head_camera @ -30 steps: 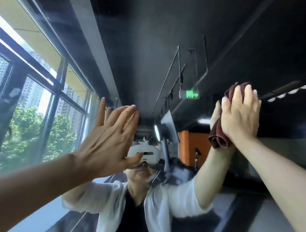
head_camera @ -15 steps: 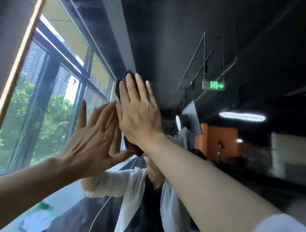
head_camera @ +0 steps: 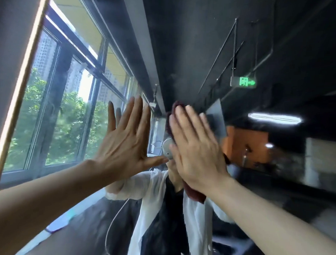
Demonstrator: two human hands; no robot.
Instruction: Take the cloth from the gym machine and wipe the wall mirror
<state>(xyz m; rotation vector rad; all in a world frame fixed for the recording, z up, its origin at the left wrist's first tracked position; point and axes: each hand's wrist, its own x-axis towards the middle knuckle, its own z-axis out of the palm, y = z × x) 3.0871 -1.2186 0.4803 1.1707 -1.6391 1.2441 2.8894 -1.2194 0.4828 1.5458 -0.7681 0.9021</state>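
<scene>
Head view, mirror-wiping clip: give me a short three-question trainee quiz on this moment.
1. True or false: the left hand holds the cloth.
2. Which hand presses the cloth to the mirror? A) left B) right C) both
3. Fill in: the green exit sign reflected in the mirror lies to the ____ of the right hand in the picture.

Key: 1 false, the left hand is flat and bare; 2 B; 3 upper right.
</scene>
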